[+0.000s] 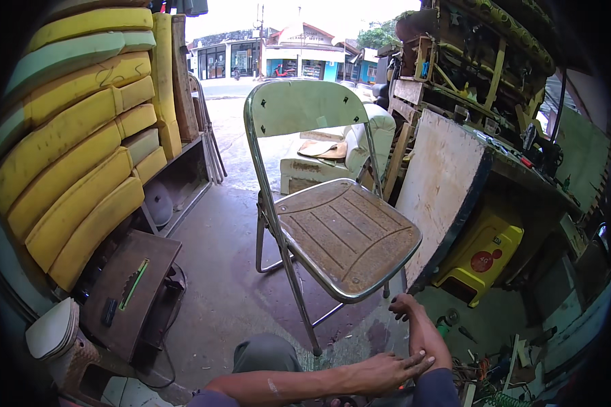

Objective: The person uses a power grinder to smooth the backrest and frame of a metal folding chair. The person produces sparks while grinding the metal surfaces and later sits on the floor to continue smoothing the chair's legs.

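A metal folding chair [349,234] stands unfolded in front of me, with a pale green backrest [305,107], a chromed tube frame and a rusty brown seat. My left hand [387,372] lies flat across my right forearm, its fingers stretched out and holding nothing. Beyond it, my right hand [404,306] hangs loosely just past the seat's front right corner. Its fingers are slightly bent and apart, with nothing seen in them. Neither hand appears to grip the chair. My knee [266,354] shows below the chair's front leg.
Yellow and pale green foam pieces [81,122] are stacked at left, above a dark low table [119,292] with a green-edged tool. A worn white armchair [370,139] stands behind the chair. At right are a leaning white board [441,183], a yellow plastic stool [482,254] and scattered tools.
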Available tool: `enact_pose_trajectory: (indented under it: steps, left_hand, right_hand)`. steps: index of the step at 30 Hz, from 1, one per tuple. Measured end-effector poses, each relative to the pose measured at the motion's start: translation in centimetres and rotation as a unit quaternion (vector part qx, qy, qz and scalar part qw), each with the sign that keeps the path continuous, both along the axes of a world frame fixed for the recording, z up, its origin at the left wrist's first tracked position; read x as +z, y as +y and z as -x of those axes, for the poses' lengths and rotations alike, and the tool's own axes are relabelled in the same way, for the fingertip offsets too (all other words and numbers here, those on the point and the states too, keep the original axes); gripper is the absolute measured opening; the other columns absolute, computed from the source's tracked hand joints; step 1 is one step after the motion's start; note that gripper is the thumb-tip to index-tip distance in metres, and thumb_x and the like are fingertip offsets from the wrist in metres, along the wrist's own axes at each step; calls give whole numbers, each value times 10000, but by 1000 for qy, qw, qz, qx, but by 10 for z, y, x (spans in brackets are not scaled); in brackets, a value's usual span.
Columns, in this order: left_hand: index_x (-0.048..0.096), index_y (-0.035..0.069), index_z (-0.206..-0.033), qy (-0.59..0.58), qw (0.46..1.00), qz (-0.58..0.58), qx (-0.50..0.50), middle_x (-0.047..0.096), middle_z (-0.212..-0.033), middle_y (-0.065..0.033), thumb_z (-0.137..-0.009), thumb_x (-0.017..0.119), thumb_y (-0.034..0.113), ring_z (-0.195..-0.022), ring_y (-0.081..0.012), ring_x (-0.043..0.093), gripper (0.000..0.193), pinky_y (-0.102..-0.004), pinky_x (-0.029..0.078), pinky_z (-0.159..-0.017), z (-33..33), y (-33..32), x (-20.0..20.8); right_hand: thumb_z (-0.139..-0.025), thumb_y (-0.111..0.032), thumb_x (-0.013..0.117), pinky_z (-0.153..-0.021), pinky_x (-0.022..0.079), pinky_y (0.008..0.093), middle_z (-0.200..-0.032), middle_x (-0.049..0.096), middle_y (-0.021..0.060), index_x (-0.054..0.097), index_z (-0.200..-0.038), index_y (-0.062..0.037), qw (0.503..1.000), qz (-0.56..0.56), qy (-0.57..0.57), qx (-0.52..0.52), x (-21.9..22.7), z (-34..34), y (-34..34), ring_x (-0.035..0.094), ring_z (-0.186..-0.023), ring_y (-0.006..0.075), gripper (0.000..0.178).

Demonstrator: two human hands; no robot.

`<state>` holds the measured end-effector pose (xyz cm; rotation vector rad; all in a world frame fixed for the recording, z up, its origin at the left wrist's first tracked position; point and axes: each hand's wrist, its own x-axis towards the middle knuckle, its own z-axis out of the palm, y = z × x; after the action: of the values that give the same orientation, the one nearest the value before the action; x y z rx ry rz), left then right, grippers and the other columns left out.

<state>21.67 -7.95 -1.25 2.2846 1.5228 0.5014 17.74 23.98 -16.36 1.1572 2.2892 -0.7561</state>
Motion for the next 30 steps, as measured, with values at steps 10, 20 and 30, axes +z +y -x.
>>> enact_pose_trajectory:
  steps: [10, 20, 30]
  left_hand:
    - [136, 72, -1660, -16, 999, -47, 5, 363, -1610, -279, -979, 464, 40, -955, -421, 675, 757, -496, 509, -974, 0, 2, -13]
    - [149, 72, -1657, -17, 998, -68, 9, 367, -1610, -271, -963, 499, 57, -912, -411, 687, 778, -486, 517, -969, -3, 5, -21]
    - [143, 47, -1649, 2, 999, -35, 11, 346, -1597, -318, -958, 514, 78, -1015, -380, 714, 785, -497, 500, -994, -4, 0, -12]
  right_hand:
    - [-925, -254, 621, -709, 634, 405, -956, 795, 122, 708, -1233, -46, 1000, -14, 7, -5, -9, 0, 5, 781, -837, 255, 382]
    - [-938, -238, 623, -743, 638, 423, -1104, 757, 135, 666, -1281, -18, 1000, -1, 1, 4, -20, -1, 18, 772, -922, 279, 409]
    - [-951, -225, 630, -755, 644, 435, -1142, 737, 143, 643, -1305, -11, 1000, 13, -12, 2, -19, 0, 16, 769, -975, 295, 414]
